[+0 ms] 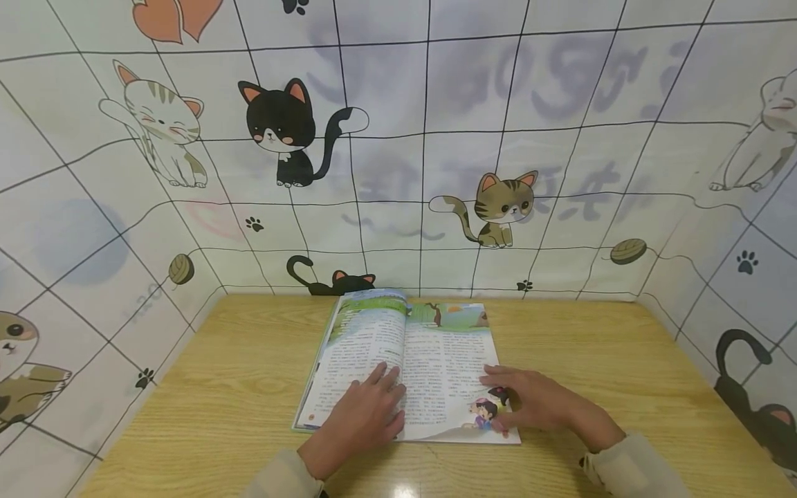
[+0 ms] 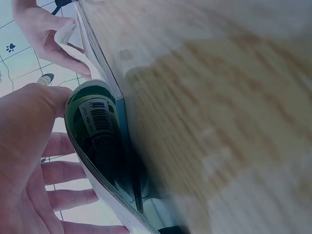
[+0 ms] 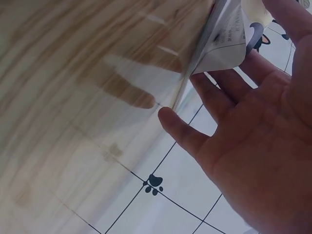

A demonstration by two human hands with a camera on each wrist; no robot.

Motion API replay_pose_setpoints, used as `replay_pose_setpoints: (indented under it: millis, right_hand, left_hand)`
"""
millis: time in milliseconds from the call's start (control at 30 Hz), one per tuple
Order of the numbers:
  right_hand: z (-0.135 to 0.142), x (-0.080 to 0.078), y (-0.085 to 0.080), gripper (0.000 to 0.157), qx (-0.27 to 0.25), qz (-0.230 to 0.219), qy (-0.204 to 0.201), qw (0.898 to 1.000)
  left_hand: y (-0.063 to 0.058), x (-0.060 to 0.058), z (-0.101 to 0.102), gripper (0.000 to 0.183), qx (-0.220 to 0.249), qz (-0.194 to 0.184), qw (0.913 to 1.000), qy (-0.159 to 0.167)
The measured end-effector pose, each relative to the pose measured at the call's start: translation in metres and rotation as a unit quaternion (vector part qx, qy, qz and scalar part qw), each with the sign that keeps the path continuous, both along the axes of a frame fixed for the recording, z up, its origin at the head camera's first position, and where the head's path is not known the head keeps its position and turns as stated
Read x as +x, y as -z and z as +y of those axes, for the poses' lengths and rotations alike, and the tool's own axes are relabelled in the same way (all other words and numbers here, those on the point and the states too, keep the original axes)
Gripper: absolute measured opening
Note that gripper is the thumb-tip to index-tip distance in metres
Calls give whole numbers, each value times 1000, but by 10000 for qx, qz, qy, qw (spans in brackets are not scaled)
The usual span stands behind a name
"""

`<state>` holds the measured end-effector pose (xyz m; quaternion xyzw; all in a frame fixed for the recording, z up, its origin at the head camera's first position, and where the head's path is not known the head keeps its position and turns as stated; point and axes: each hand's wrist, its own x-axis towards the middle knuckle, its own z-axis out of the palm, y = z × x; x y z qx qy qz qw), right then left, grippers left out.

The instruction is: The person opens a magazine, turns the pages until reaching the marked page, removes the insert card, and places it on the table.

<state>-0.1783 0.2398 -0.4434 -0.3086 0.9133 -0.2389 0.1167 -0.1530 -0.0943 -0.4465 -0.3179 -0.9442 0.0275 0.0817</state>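
Observation:
An open magazine (image 1: 425, 387) lies on the wooden table, with printed text and coloured pictures on both pages. My left hand (image 1: 367, 408) rests on the lower left page beside the spine, fingers spread and mostly straight. In the left wrist view its thumb (image 2: 61, 100) touches the bulging lower edge of the left pages, under which a barcode (image 2: 96, 117) shows. At the lower right corner, my right hand (image 1: 538, 401) has a page edge between thumb and fingers. That page (image 3: 224, 48) bends up in the right wrist view, with several fingertips behind it.
The wooden table (image 1: 243, 387) extends around the magazine. A white wall covering (image 1: 398, 159) with grid lines and cartoon cats stands behind the table and along both sides. The magazine's top edge lies close to the back wall.

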Motion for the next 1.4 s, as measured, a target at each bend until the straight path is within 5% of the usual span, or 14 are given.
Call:
replay_pose_setpoints:
  millis: [267,467,633,867,1133,1267,1400]
  right_hand:
    - [-8,-4,-4,77,58,214,169,9996]
    - [-18,-1,-6,74,94,1162,311,9927]
    - [-27,3,-14,78,120,1790,289,9834]
    - [-33,10,-20,65,34,1658,373,9854]
    - [-33,15,-27,74,-336,1152,638,9907]
    - [-30,17,-31,67,-504,963,717,9915]
    - [-26,18,-32,51,-753,794,692,9916]
  left_hand:
    - [-1,1,4,49,32,-104,9999,-123]
    - [-5,5,8,83,-2,-491,9982,-340]
    - [-6,9,9,91,-90,-575,9976,-372]
    - [-6,13,6,77,-154,-452,9985,-262]
    - [-8,13,1,60,-65,-333,9992,-223]
    - [-9,13,-2,74,204,-151,9997,-65]
    - [-8,14,-4,95,405,241,9979,455]
